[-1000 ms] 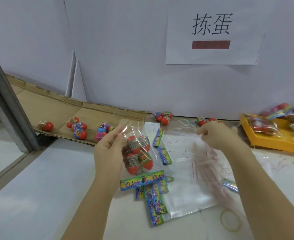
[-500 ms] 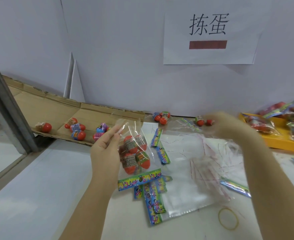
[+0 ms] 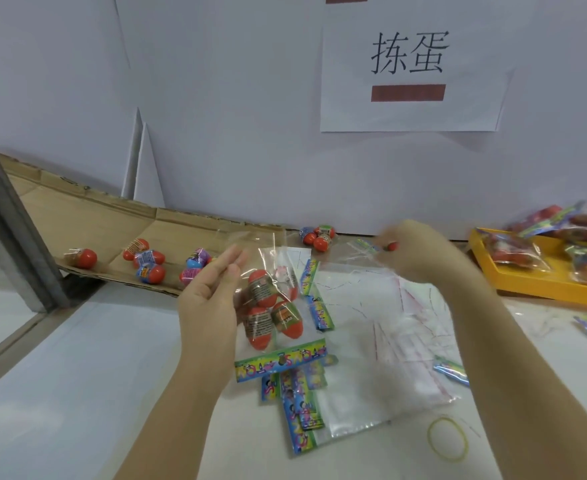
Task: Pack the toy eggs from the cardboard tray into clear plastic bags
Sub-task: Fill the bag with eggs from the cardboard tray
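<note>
Motion smears the right hand, which covers most of a red egg, so whether its fingers grip the egg cannot be told. The thumb of the left hand is lost behind the bag, hiding the hold. The yellow tray runs off the right edge, and a post hides the left end of the cardboard tray.

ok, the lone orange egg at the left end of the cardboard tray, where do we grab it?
Pinch the lone egg across its middle, coming straight down. It lies on its side on the cardboard tray, long axis roughly left-right, with bare cardboard in front and behind and no egg touching it.
</note>
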Available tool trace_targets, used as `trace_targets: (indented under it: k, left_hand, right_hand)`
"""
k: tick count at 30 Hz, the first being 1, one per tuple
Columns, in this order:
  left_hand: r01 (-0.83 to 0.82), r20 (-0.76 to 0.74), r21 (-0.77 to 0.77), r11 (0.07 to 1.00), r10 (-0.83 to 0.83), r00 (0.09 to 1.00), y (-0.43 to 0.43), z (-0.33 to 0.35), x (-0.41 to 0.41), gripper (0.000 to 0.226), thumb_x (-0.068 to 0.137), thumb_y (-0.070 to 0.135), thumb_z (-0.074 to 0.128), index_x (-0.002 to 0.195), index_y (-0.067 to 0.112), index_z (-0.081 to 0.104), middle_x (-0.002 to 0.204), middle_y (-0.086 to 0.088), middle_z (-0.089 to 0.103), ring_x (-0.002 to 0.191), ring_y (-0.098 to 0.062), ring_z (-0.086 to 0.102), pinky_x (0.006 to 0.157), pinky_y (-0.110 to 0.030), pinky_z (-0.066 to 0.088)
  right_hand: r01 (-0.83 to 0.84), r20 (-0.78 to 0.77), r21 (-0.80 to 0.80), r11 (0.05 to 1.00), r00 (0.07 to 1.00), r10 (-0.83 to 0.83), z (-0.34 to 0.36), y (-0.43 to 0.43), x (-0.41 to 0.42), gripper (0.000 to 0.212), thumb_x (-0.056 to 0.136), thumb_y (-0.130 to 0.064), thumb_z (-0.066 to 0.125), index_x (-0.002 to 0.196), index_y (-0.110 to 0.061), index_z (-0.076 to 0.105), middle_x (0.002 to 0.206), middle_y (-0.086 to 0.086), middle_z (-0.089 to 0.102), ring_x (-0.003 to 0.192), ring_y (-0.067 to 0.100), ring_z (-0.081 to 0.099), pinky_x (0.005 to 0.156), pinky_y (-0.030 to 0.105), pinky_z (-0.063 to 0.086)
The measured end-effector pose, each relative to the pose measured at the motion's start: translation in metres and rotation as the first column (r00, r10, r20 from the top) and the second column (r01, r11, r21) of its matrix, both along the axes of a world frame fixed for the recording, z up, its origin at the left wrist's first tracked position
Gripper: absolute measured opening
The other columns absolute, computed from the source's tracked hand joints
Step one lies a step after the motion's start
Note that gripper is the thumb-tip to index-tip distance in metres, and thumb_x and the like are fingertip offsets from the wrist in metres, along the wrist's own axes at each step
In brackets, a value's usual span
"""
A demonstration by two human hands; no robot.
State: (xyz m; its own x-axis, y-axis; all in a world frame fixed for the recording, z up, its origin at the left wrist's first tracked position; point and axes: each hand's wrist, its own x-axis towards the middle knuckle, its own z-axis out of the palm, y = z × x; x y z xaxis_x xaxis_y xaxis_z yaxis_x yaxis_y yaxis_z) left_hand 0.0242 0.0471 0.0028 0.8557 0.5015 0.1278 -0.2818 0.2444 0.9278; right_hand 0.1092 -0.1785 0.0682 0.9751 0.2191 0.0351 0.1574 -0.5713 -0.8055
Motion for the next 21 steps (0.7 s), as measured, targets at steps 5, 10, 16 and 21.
trace_targets:
  k: [5,10,16,21]
  left_hand:
    - [0.074,0.069,-0.095,0.993,-0.068,0.995,-0.005,0.007,-0.005,0.025,0.096,0.008,0.054,0.104,0.024,0.071,0.099,0.005,0.076,0.069,-0.003,0.070,0.053,-0.016,0.053]
    - [0.110,0.128,-0.159,0.981,-0.090,0.988,-0.004,0.011,-0.007,0.025,0.093,0.007,0.055,0.109,0.018,0.070,0.095,0.000,0.077,0.067,-0.007,0.070,0.055,-0.020,0.056]
    - [0.091,0.115,-0.207,0.974,-0.069,0.991,-0.002,0.012,-0.007,0.025,0.095,0.005,0.053,0.104,0.019,0.071,0.091,0.002,0.077,0.065,-0.005,0.069,0.054,-0.018,0.054]
    - [0.079,0.090,-0.215,0.973,-0.061,0.994,-0.002,0.013,-0.007,0.025,0.095,0.006,0.053,0.108,0.018,0.070,0.095,0.001,0.077,0.069,-0.008,0.070,0.059,-0.021,0.058]
  right_hand:
    - [-0.298,-0.183,0.445,0.844,0.893,0.412,0.013,0.048,-0.020,0.058,0.068,-0.050,0.069,0.117,-0.020,0.066,0.110,0.001,0.071,0.092,0.022,0.071,0.070,0.033,0.058]
    - [-0.198,-0.233,0.380,0.903,0.925,0.301,0.002,0.069,-0.021,0.059,0.061,-0.046,0.075,0.112,-0.017,0.068,0.107,0.005,0.072,0.093,0.028,0.070,0.076,0.041,0.060]
    - [0.072,0.135,0.256,0.964,0.985,-0.109,-0.011,0.065,-0.011,0.037,0.081,0.014,0.048,0.070,-0.019,0.060,0.077,0.002,0.063,0.056,0.011,0.053,0.051,0.026,0.046]
    - [-0.039,0.459,0.236,0.971,0.885,-0.076,-0.018,0.055,-0.009,0.044,0.056,0.018,0.034,0.049,-0.023,0.047,0.048,-0.012,0.048,0.048,0.004,0.041,0.053,0.023,0.035]
